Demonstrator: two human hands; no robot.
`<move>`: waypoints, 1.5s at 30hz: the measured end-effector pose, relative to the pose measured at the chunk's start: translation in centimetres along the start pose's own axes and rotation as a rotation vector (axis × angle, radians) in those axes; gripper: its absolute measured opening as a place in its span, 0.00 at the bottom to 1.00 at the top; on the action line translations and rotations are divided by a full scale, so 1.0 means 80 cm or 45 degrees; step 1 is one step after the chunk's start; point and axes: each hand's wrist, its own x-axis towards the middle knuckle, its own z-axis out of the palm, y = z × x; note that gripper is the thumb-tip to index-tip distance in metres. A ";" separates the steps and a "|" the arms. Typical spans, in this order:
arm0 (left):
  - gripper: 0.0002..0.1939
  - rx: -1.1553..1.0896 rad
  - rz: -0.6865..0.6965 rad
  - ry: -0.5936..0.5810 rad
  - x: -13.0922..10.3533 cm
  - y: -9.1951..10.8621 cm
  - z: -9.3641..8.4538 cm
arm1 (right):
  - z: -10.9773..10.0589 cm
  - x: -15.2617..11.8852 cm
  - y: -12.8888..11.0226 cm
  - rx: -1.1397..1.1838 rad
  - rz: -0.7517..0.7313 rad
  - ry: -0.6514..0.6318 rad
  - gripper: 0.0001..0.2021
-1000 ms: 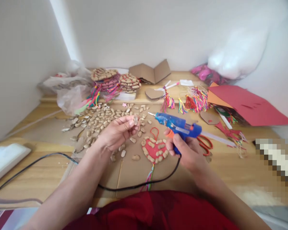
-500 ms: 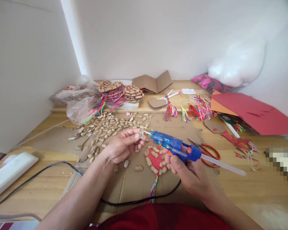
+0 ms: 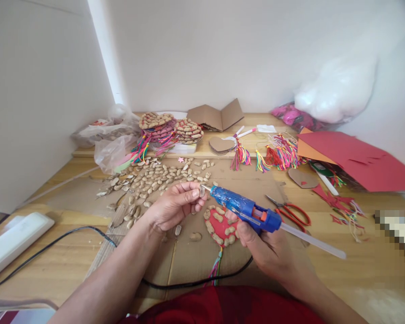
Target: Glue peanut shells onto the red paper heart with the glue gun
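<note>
Between thumb and fingers, my left hand [image 3: 177,204] pinches a peanut shell [image 3: 202,191]. My right hand [image 3: 265,245] is wrapped round the grip of a blue glue gun [image 3: 232,201], whose nozzle tip touches or nearly touches the shell. A clear glue stick [image 3: 313,240] pokes out of the gun's back end. Below the gun, a red heart [image 3: 220,223] edged with peanut shells lies on the cardboard sheet [image 3: 182,265], a colourful tassel [image 3: 216,265] hanging from its point. My right hand hides part of the heart.
Many loose peanut shells [image 3: 155,180] spread over the cardboard. Orange-handled scissors [image 3: 292,213] lie right of the gun. Finished shell-covered pieces [image 3: 189,130], tassels [image 3: 281,150] and cardboard hearts [image 3: 221,144] sit behind. Red paper [image 3: 357,153] is at right. A black cord [image 3: 195,284] crosses the front.
The glue gun has tilted a little, its nozzle now at the upper edge of the shell. My left hand has shifted slightly to the right with the shell still pinched.
</note>
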 end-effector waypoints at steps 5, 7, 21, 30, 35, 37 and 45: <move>0.16 -0.033 -0.004 -0.005 0.000 0.000 -0.001 | 0.002 -0.001 0.005 0.013 -0.009 -0.022 0.19; 0.16 -0.047 -0.006 -0.006 0.000 -0.001 -0.001 | -0.001 -0.001 0.002 -0.001 0.000 -0.041 0.19; 0.16 -0.066 -0.013 0.015 -0.001 -0.001 0.000 | 0.008 -0.001 0.005 0.085 -0.018 0.044 0.16; 0.17 -0.061 -0.023 0.023 0.000 -0.001 -0.001 | 0.008 0.000 0.004 0.104 0.000 0.053 0.15; 0.17 -0.030 -0.012 -0.001 -0.001 -0.001 -0.001 | 0.002 -0.001 -0.001 0.027 0.007 0.036 0.14; 0.18 -0.016 -0.014 -0.007 -0.001 0.000 0.000 | 0.002 -0.001 -0.003 0.039 0.009 0.043 0.14; 0.18 -0.007 -0.016 -0.006 -0.001 0.001 0.001 | 0.004 0.001 -0.001 0.067 0.012 0.046 0.16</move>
